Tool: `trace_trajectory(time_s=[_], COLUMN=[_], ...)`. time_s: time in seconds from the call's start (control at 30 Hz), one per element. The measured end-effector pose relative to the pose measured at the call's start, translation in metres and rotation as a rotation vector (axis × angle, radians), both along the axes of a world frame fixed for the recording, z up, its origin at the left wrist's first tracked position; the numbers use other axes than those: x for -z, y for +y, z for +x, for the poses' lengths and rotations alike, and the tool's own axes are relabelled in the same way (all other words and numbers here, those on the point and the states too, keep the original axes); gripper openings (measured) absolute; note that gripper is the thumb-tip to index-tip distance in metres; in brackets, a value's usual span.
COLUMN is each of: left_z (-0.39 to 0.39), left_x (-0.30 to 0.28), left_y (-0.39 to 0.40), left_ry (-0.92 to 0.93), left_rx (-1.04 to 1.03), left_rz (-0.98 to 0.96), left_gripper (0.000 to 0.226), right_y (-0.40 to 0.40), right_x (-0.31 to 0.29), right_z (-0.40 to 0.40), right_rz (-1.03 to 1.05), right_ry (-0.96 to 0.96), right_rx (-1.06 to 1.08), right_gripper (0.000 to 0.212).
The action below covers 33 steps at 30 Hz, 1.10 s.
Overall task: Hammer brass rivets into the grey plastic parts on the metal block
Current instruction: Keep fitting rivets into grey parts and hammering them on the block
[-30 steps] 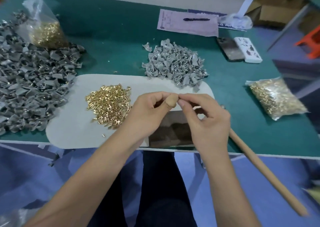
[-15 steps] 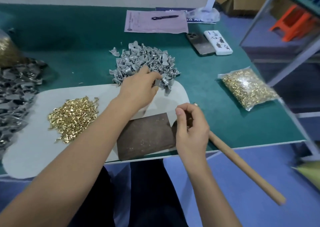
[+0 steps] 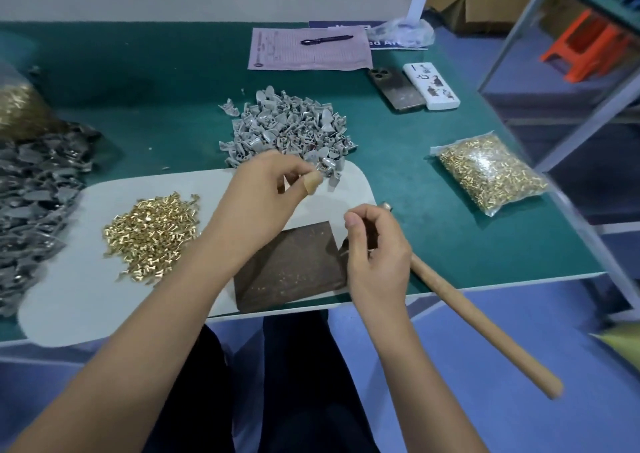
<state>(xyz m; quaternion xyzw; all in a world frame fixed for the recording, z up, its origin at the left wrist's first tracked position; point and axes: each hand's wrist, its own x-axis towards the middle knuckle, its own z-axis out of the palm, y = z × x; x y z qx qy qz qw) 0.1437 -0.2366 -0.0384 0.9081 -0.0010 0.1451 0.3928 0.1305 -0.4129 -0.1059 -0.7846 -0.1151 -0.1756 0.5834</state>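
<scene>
While the block point(image 3: 290, 265) sits at the table edge point(image 3: 485, 284), both hands hover.

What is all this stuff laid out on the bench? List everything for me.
loose brass rivets: one heap, gold, on the pale mat's left half
pale mat: one, off-white, near bench edge
metal block: one, dark brown, on the mat
grey plastic parts: one heap, grey, behind the mat
darker grey pile: one, far left
bagged rivets: one bag, gold, right
hammer handle: one, wooden, overhanging the edge
pink form: one, with a black pen
phone: one, dark, far side
left hand: pinches a grey part
right hand: fingers curled, contents unclear
</scene>
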Motion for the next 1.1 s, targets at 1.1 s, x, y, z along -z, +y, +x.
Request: trace_trajectory(time_s=[1.1], left_z=[-0.134], left_x=[0.027], left_y=[-0.001], left_ry=[0.007], left_rx=[-0.265], left_rz=[0.007], left_gripper=[0.012], right_y=[0.006], right_x=[-0.038], right_z=[-0.045], right_rz=[-0.573], right_ry=[-0.136], right_rx=[-0.249], right_gripper=[0.008])
